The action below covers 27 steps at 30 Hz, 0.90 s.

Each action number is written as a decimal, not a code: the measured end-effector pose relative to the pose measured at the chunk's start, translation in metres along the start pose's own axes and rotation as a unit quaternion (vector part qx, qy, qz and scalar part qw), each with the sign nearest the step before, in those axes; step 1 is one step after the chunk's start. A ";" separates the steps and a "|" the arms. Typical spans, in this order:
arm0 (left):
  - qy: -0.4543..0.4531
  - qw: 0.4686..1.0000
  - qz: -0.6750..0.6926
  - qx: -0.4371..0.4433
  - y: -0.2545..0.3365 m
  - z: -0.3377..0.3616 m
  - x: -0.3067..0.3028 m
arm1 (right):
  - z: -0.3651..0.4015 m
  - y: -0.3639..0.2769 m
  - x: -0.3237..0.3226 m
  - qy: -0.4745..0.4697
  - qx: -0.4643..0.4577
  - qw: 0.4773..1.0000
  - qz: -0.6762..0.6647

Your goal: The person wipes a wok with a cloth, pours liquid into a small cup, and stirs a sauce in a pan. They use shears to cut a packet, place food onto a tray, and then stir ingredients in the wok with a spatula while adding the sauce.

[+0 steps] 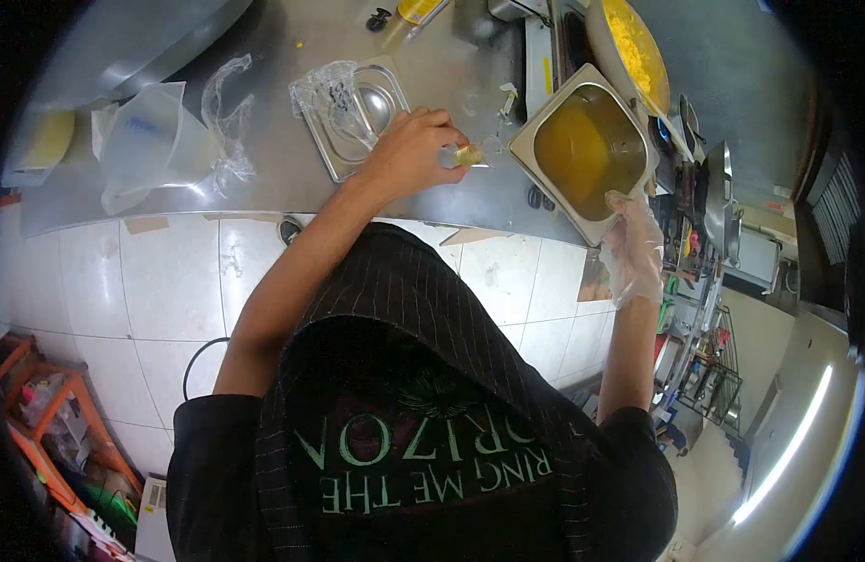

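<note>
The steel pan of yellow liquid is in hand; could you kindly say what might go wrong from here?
The yellow liquid could slop out: only the gloved right hand is seen gripping the steel pan, on one side. The small yellowish item pinched in the left hand might drop.

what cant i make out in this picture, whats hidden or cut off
- Head view: what the small yellowish item is; too small and partly covered by the left hand.
- Head view: how the right hand supports the metal container from below; the container hides it.
- Head view: the yellow item on the counter, cut off by the top edge.
</note>
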<state>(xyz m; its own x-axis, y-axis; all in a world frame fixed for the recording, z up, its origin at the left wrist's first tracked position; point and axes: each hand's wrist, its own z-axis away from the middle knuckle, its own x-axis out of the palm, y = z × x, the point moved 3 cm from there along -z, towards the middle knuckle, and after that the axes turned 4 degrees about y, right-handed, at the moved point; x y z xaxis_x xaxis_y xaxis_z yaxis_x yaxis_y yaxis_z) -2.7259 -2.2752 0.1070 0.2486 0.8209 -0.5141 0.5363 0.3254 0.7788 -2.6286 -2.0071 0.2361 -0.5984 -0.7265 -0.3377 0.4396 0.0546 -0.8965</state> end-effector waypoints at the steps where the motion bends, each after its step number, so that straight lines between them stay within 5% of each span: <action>1: 0.001 1.000 -0.001 0.000 0.000 0.000 0.000 | -0.003 0.002 -0.002 -0.013 -0.004 1.000 -0.006; 17: -0.008 1.000 0.002 0.017 -0.006 -0.004 0.002 | 0.010 -0.018 0.008 0.032 0.029 0.997 0.060; 27: 0.003 1.000 -0.007 0.020 -0.010 -0.008 0.004 | 0.015 -0.021 0.021 0.017 -0.017 1.000 -0.014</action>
<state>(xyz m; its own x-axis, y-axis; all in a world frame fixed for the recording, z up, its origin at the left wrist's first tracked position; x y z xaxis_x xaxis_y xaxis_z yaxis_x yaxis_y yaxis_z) -2.7366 -2.2714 0.0999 0.2351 0.8193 -0.5230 0.5711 0.3190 0.7564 -2.6403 -2.0338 0.2525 -0.6320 -0.7050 -0.3218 0.4001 0.0588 -0.9146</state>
